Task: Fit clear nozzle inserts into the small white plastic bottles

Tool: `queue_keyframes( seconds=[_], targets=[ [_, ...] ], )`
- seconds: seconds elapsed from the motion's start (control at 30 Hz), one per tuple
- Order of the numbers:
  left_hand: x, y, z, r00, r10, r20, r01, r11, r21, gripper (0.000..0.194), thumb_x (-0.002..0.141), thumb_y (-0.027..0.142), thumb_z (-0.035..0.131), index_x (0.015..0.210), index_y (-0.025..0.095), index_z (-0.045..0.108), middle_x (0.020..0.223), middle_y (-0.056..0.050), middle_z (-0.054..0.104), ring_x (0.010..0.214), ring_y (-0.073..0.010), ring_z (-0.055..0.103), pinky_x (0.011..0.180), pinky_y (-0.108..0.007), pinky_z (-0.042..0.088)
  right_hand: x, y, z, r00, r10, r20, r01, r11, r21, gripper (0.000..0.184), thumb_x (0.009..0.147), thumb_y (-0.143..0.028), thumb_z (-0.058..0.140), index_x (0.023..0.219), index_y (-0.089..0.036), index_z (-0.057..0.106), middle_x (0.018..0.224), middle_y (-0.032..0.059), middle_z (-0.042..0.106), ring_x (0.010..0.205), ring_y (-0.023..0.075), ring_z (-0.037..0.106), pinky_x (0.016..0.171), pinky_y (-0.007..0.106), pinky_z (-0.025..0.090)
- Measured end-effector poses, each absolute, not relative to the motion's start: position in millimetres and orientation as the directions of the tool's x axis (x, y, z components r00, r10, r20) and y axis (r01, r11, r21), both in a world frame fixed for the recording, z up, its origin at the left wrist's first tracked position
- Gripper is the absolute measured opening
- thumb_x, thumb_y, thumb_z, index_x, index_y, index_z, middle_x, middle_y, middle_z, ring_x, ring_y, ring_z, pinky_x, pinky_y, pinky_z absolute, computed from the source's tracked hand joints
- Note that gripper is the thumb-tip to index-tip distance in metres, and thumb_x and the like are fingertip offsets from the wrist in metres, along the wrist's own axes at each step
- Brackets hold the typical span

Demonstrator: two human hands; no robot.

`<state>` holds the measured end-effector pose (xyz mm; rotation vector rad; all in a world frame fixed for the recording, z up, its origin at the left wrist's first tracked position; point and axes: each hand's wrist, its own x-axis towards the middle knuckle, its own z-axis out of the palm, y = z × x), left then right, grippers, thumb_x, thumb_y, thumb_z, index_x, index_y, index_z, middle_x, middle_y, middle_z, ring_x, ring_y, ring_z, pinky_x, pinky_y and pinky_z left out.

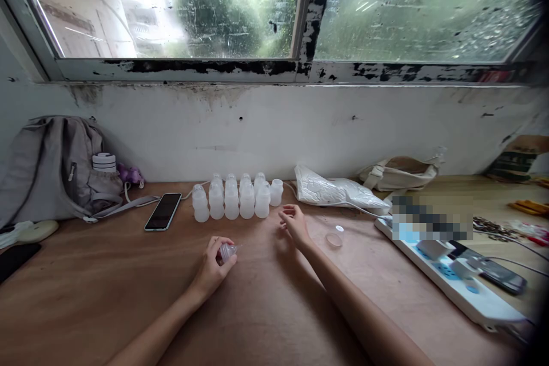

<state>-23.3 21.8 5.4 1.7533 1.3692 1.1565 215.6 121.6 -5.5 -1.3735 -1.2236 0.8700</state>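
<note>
My left hand rests on the wooden table and grips a small translucent plastic bottle lying on its side between thumb and fingers. My right hand hovers just above the table a little to the right, fingers loosely curled and apart, holding nothing I can make out. Behind both hands stand several small white plastic bottles in two rows near the wall. A clear round cap lies on the table to the right of my right hand.
A phone lies left of the bottles, a grey backpack at far left. A white plastic bag and beige pouch sit by the wall. A power strip with plugs occupies the right.
</note>
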Motion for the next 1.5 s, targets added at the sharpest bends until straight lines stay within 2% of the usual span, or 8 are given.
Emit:
queue_keyframes(
  seconds=[0.13,0.23,0.4,0.63,0.73,0.87,1.1,1.5],
  targets=[
    [-22.7,22.0,4.0,0.042,0.941,0.335,0.467,-0.315,0.826,0.019,0.071,0.025,0.055,0.089,0.019,0.057,0.089,-0.004,0.054,0.079,-0.0184,0.054,0.069,-0.029,0.043,234.6,160.7,-1.2,0.328,0.915,0.235,0.319,0.127,-0.939,0.052,0.06,-0.033,0.061,0.105,-0.015,0.044,0.106,0.0124,0.052,0.096,0.0246,0.053,0.074,0.035,0.044],
    [-23.1,23.4,1.8,0.026,0.939,0.344,0.426,-0.322,0.845,0.02,0.07,0.024,0.056,0.089,0.019,0.056,0.088,-0.004,0.055,0.081,-0.0189,0.055,0.071,-0.029,0.044,232.0,184.3,0.6,0.307,0.913,0.27,0.373,0.146,-0.916,0.055,0.052,-0.027,0.067,0.103,-0.015,0.049,0.109,0.0115,0.053,0.105,0.0265,0.048,0.086,0.037,0.038],
    [-24.2,22.7,2.3,0.031,0.943,0.333,0.399,-0.317,0.861,0.018,0.073,0.026,0.054,0.089,0.019,0.055,0.088,-0.003,0.056,0.08,-0.0172,0.055,0.072,-0.028,0.044,221.5,196.5,1.3,0.34,0.903,0.262,0.417,0.105,-0.903,0.042,0.049,-0.026,0.069,0.088,-0.014,0.055,0.095,0.0118,0.059,0.097,0.0298,0.052,0.084,0.038,0.037],
    [-22.7,20.2,3.7,-0.026,0.929,0.369,0.387,-0.331,0.861,0.019,0.072,0.031,0.056,0.087,0.02,0.06,0.091,-0.004,0.053,0.08,-0.017,0.055,0.07,-0.027,0.044,221.5,138.8,6.7,0.46,0.828,0.321,0.395,0.132,-0.909,0.055,0.073,-0.047,0.048,0.114,-0.013,0.037,0.104,0.0146,0.056,0.09,0.0257,0.056,0.076,0.035,0.042],
    [-22.5,23.8,0.8,0.019,0.966,0.258,0.276,-0.253,0.927,0.023,0.071,0.036,0.058,0.085,0.018,0.058,0.085,-0.003,0.059,0.07,-0.0146,0.055,0.066,-0.025,0.044,219.7,94.3,8.3,0.339,0.868,0.362,0.408,0.212,-0.888,0.048,0.074,-0.049,0.049,0.108,-0.015,0.046,0.097,0.0103,0.06,0.086,0.0239,0.057,0.074,0.033,0.044],
    [-23.2,27.3,-0.4,0.014,0.99,0.142,0.043,-0.142,0.989,0.029,0.072,0.041,0.058,0.086,0.016,0.056,0.085,-0.004,0.062,0.078,-0.0159,0.058,0.071,-0.026,0.045,211.0,44.2,5.1,0.02,0.918,0.396,0.459,0.343,-0.819,0.043,0.073,-0.041,0.057,0.108,-0.019,0.049,0.1,0.0069,0.06,0.088,0.0233,0.056,0.077,0.033,0.043],
    [-18.7,19.6,4.9,0.079,0.997,0.013,-0.207,0.003,0.978,0.032,0.074,0.044,0.055,0.09,0.015,0.056,0.089,-0.006,0.064,0.079,-0.016,0.06,0.075,-0.029,0.047,192.7,14.4,-6.0,-0.294,0.796,0.529,0.482,0.602,-0.637,0.033,0.072,-0.028,0.06,0.103,-0.02,0.049,0.095,0.007,0.057,0.083,0.0203,0.056,0.071,0.03,0.046],
    [-18.4,17.0,3.4,0.119,0.992,0.033,-0.13,-0.017,0.991,0.028,0.074,0.042,0.058,0.078,0.014,0.055,0.076,-0.003,0.062,0.07,-0.0148,0.058,0.067,-0.027,0.048,194.2,9.9,-15.4,-0.316,0.695,0.646,0.557,0.687,-0.466,0.037,0.075,-0.022,0.059,0.111,-0.024,0.049,0.106,0.0102,0.051,0.096,0.0235,0.053,0.081,0.037,0.047]
  ],
)
